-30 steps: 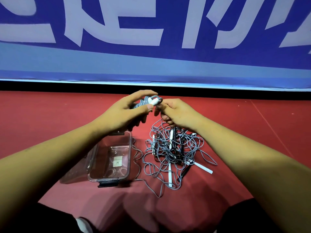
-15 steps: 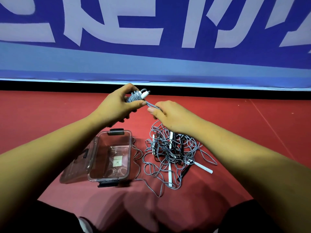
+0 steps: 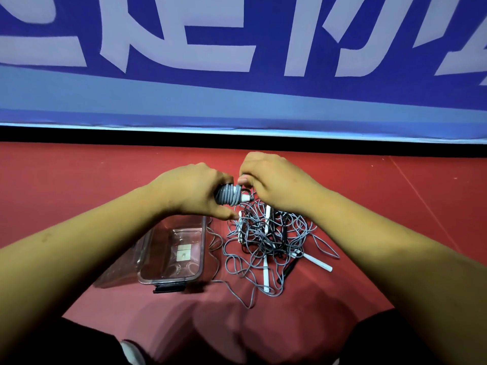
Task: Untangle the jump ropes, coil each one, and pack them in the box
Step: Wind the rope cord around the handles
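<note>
The left hand (image 3: 189,191) grips a coiled jump rope (image 3: 228,195) with its fingers curled tightly round the grey turns, which are wound over white handles. One white handle tip (image 3: 245,197) pokes out of the coil toward the right. The right hand (image 3: 276,183) meets it there, fingers curled, thumb and fingertips pinching the grey cord at the coil's end. Exactly how the cord runs under those fingers cannot be made out. Both hands are raised above the red floor (image 3: 79,193).

Right beneath them lies the tangle of jump ropes (image 3: 263,238) – grey cords looped over one another, with several white handles caught in the heap. One loose white handle (image 3: 317,263) sticks out at the right edge, and a black handle (image 3: 288,270) lies just beside it.

Just left of the tangle sits the clear plastic box (image 3: 203,246), open, with its lid (image 3: 118,270) leaning off the left side and a black latch (image 3: 168,288) on the near wall. A grey strand curves along the box's right wall. Behind the floor hangs a blue banner (image 3: 237,96) with large pale characters.
</note>
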Demonstrator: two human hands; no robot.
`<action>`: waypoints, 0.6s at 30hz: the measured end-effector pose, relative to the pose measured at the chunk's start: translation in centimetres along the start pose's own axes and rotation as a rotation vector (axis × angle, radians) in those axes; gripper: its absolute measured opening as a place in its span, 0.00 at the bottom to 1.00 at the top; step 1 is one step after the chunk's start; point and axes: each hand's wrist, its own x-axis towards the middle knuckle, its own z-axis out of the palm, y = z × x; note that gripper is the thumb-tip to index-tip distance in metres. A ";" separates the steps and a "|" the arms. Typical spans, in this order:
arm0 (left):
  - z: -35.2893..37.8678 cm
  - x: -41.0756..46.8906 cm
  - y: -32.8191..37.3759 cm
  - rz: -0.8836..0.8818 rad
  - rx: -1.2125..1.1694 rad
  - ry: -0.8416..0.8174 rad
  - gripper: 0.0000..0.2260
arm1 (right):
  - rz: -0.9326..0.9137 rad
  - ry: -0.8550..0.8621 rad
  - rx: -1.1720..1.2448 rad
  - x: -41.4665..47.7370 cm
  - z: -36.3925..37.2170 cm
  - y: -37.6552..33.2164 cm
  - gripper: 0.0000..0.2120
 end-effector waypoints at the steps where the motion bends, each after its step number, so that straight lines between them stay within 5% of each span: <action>1: 0.1 -0.1 0.1 0.006 0.011 -0.010 0.23 | 0.031 -0.010 0.111 0.0 0.3 0.1 0.10; 8: -0.2 -0.5 -0.6 0.057 -0.189 0.052 0.20 | 0.324 -0.050 1.023 0.3 -0.4 -0.4 0.14; 13: 0.0 -0.8 -1.0 -0.022 -0.205 0.272 0.19 | 0.447 0.011 1.407 0.4 -0.5 -0.5 0.14; 15: -0.1 -0.9 -0.7 -0.017 -0.192 0.286 0.17 | 0.453 0.025 1.252 0.5 -0.6 0.2 0.15; 18: -0.6 -1.1 0.0 0.042 -0.320 0.211 0.12 | 0.281 0.093 0.513 1.1 -0.8 1.1 0.17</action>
